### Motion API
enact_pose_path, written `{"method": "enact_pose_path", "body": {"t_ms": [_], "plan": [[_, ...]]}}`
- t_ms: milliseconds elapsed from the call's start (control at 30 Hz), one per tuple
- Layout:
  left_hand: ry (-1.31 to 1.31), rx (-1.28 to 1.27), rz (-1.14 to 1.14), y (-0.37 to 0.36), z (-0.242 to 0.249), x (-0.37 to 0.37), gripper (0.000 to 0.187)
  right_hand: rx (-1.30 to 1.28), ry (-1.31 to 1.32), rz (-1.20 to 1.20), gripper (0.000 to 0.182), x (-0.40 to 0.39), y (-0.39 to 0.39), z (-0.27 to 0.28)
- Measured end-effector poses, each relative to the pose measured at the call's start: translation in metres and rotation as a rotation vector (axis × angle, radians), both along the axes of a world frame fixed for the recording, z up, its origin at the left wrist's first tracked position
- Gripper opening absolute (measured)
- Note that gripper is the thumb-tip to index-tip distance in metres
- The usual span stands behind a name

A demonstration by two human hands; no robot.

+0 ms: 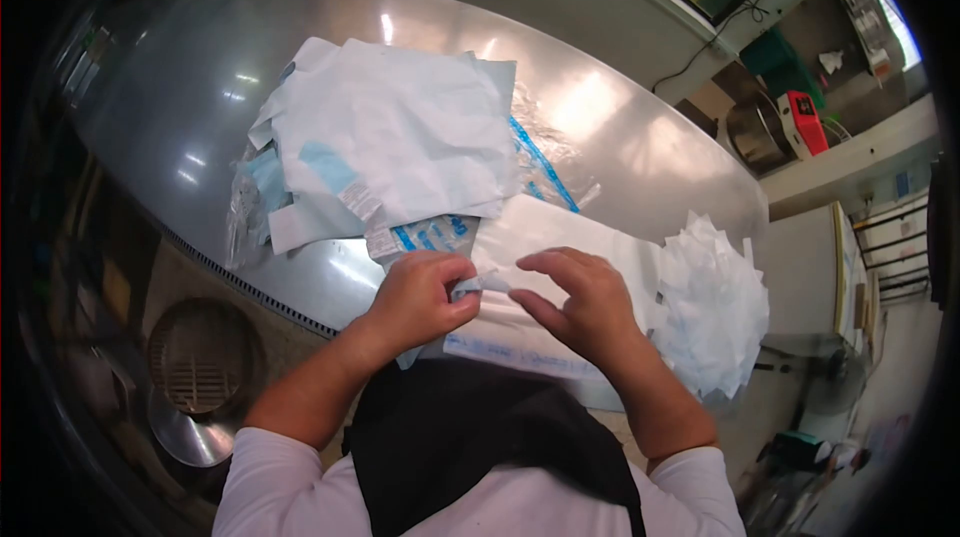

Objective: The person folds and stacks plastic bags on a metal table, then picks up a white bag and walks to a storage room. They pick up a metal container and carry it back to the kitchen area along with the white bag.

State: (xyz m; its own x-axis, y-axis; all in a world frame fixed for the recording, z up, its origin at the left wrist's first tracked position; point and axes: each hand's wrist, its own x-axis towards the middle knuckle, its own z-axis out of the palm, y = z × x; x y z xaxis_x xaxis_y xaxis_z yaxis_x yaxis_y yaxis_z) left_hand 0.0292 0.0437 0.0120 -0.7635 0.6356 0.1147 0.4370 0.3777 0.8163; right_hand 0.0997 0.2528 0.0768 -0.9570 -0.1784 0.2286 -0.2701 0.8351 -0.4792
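Observation:
My left hand (425, 295) is closed on a small folded piece of pale blue-white sheet (468, 287), pinched between thumb and fingers. My right hand (580, 299) is just to its right, thumb and fingers apart, near the loose end of that piece. Beneath both hands lies a white plastic bag (560, 237) with blue print along its near edge. Beyond my left hand is a pile of flat white and pale blue sheets (400, 127), over clear plastic with blue print (545, 172). At the right, a heap of folded white pieces (710, 302) rests on the bag's end.
The metal table (190, 67) has a curved far edge. A round metal basket (205, 357) stands below its left side. A red device (803, 122) and a metal pot (757, 132) are at the back right. Far off at the lower right is a person (810, 452).

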Motion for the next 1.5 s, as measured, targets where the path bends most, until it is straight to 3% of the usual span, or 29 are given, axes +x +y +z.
{"method": "enact_pose_path", "body": {"t_ms": [33, 100, 267, 333, 367, 433, 467, 567, 633, 700, 733, 800, 833, 900, 933, 1000, 1167, 1500], "plan": [[0.002, -0.002, -0.011, 0.002, -0.001, 0.000, 0.017, -0.002, 0.002, -0.011, 0.025, 0.003, 0.002, -0.005], [0.212, -0.011, 0.000, 0.004, -0.003, 0.000, 0.015, 0.242, 0.089, -0.039, 0.018, 0.009, 0.003, -0.010], [0.144, -0.078, 0.008, 0.004, -0.002, 0.002, 0.014, 0.166, 0.199, 0.010, 0.008, 0.008, 0.000, -0.014], [0.166, -0.074, 0.028, 0.004, -0.004, 0.002, 0.014, -0.177, -0.137, -0.174, 0.017, 0.004, 0.001, -0.011], [0.258, 0.000, 0.075, 0.004, -0.005, 0.002, 0.014, -0.175, -0.135, -0.172, 0.017, 0.000, 0.003, -0.017], [0.350, 0.081, 0.125, 0.004, -0.006, 0.003, 0.013, -0.934, -0.764, -0.286, 0.022, -0.008, 0.006, -0.028], [0.355, 0.067, 0.113, 0.003, -0.007, 0.002, 0.013, -1.004, -0.856, -0.335, 0.021, -0.008, 0.002, -0.031], [0.314, 0.063, 0.087, 0.001, -0.009, 0.006, 0.016, -0.918, -0.708, -0.159, 0.029, -0.006, -0.010, -0.046], [0.275, 0.076, 0.065, -0.001, -0.008, 0.006, 0.019, -0.862, -0.637, -0.162, 0.024, -0.009, -0.013, -0.046], [0.029, 0.203, 0.030, -0.006, -0.005, 0.004, 0.026, -0.564, -0.484, -0.158, 0.018, -0.008, -0.014, -0.034], [0.029, 0.203, 0.029, -0.009, -0.007, 0.001, 0.026, -0.564, -0.484, -0.159, 0.018, -0.007, -0.015, -0.030], [-0.364, 0.525, 0.126, -0.011, -0.013, -0.011, 0.029, -0.215, -0.229, -0.065, 0.014, -0.006, -0.017, -0.023], [-0.368, 0.522, 0.128, -0.011, -0.007, -0.016, 0.029, -0.218, -0.233, -0.065, 0.014, -0.005, -0.018, -0.022], [-0.374, 0.145, 0.048, -0.014, 0.011, -0.028, 0.031, 0.019, -0.024, 0.056, 0.008, -0.006, -0.023, -0.020], [-0.507, 0.036, -0.027, -0.011, 0.013, -0.033, 0.032, 0.018, -0.027, 0.060, 0.008, -0.006, -0.026, -0.019], [-0.583, 0.005, -0.093, -0.007, 0.013, -0.039, 0.030, 0.130, 0.088, 0.092, 0.005, -0.007, -0.031, -0.018], [-0.735, -0.044, -0.199, -0.003, 0.007, -0.044, 0.023, 0.148, 0.149, 0.141, 0.002, -0.007, -0.033, -0.019], [-0.831, 0.085, 0.014, -0.014, -0.007, -0.045, 0.019, 0.132, 0.112, 0.153, 0.005, 0.001, -0.040, -0.018]]}}
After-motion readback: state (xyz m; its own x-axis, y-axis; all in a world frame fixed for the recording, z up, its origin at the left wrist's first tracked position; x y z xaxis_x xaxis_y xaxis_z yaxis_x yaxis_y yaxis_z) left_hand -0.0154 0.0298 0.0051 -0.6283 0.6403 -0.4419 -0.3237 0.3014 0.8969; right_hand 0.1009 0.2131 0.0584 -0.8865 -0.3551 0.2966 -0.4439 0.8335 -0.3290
